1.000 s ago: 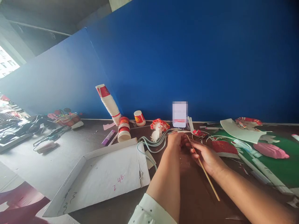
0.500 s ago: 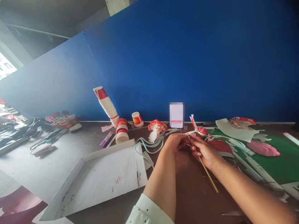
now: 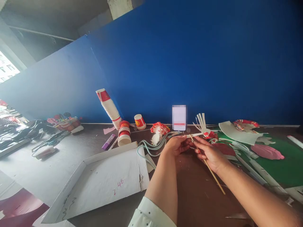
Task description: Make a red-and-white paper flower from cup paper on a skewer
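My left hand (image 3: 176,145) and my right hand (image 3: 208,153) meet over the brown table, fingers pinched together. The right hand grips a thin wooden stick (image 3: 214,178) that slants down to the right. At the stick's top sits a cut paper cup piece (image 3: 201,124) with white strips fanned upward and a red base; the left fingers pinch at it where it joins the stick.
A flat white cardboard tray (image 3: 104,181) lies to the left. Stacked red-and-white paper cups (image 3: 110,108), a shorter stack (image 3: 124,132), a single cup (image 3: 139,122), a purple glue stick (image 3: 108,141) and pale cords (image 3: 151,146) stand behind. Green sheet (image 3: 281,167) with pink paper to the right.
The cut cup piece has risen at the stick's tip and its white strips now fan out upward. Both hands stayed close together, shifting slightly.
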A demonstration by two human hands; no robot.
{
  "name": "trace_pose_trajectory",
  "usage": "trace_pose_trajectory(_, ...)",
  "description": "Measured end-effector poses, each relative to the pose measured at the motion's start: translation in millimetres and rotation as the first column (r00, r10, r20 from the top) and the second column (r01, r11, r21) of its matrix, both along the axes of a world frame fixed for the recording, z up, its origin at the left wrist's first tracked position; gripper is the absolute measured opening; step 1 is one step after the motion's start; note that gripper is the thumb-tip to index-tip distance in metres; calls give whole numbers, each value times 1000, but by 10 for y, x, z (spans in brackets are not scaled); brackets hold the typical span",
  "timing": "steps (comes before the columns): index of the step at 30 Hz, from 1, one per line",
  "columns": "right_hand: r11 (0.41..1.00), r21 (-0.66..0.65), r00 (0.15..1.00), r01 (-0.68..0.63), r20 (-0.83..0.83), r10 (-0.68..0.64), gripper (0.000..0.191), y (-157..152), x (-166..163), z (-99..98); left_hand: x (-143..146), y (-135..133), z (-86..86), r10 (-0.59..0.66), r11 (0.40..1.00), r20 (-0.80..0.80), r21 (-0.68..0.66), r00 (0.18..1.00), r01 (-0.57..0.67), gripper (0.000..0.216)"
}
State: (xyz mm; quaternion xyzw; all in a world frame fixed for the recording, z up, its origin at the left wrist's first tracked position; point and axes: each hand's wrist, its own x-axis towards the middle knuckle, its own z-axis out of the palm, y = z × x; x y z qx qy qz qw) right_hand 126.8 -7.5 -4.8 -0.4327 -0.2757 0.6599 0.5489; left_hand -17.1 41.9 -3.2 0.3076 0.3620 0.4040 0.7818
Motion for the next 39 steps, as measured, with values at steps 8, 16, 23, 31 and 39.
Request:
trace_pose_trajectory(8,1000,22,998,-22,66,20,28,0,-32,24,15,-42,57,19,999,-62,27,998,-18,15)
trace_pose_trajectory(16,999,32,996,-24,89,21,26,-34,-44,73,14,-51,45,33,999,28,-29,999,-33,10)
trace_pose_trajectory(23,1000,13,994,0,109,-2,30,-28,-44,55,24,-46,-5,19,999,28,27,999,-20,7)
trace_pose_trajectory(31,1000,15,978,16,208,-19,30,-29,-41,62,26,-89,30,13,997,16,74,1000,-14,7)
trace_pose_trajectory(39,998,49,951,50,301,-62,28,-49,-77,85,47,-81,39,29,998,3,64,1000,-29,9)
